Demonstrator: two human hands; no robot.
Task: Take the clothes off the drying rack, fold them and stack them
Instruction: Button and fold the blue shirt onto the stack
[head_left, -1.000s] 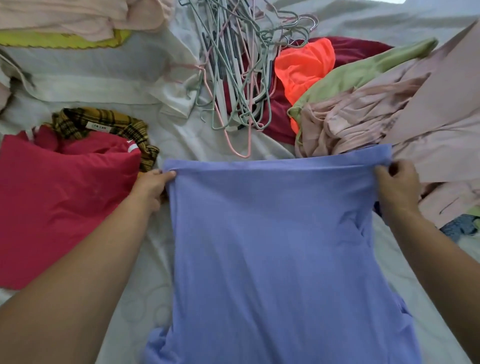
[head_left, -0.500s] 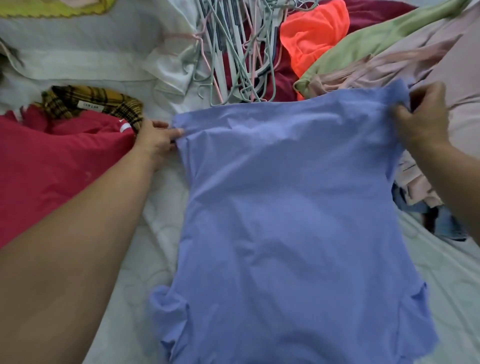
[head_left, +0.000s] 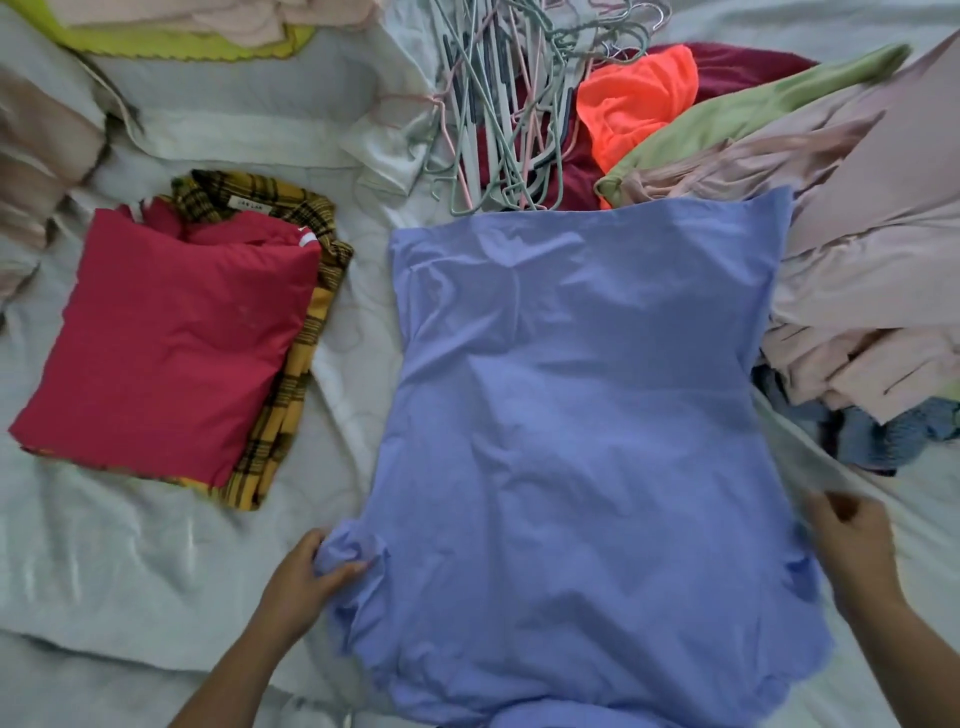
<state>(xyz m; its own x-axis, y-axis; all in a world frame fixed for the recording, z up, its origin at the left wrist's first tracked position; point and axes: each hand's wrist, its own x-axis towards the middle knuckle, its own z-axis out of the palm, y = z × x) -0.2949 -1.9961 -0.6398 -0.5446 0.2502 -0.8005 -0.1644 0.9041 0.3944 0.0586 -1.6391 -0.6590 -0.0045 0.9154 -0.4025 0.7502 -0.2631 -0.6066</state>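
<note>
A lilac-blue garment (head_left: 582, 415) lies spread flat on the white bed sheet (head_left: 130, 561), its straight hem toward the hangers. My left hand (head_left: 306, 577) pinches the bunched sleeve at the garment's near left edge. At the near right edge my right hand (head_left: 852, 540) touches the cloth; its fingers are blurred and their hold is unclear. To the left sits a folded stack: a red garment (head_left: 166, 353) on top of a yellow plaid one (head_left: 291, 415).
A heap of unfolded clothes fills the right side: pale pink (head_left: 857, 270), green (head_left: 727, 119), orange (head_left: 639, 104), maroon and blue pieces. A tangle of hangers (head_left: 509, 104) lies at the top centre. Folded pink and yellow-green items (head_left: 182, 31) sit top left.
Both hands let go of the garment's far hem, which now lies flat on the bed. They have come back to the near edge, the left one taking the sleeve.
</note>
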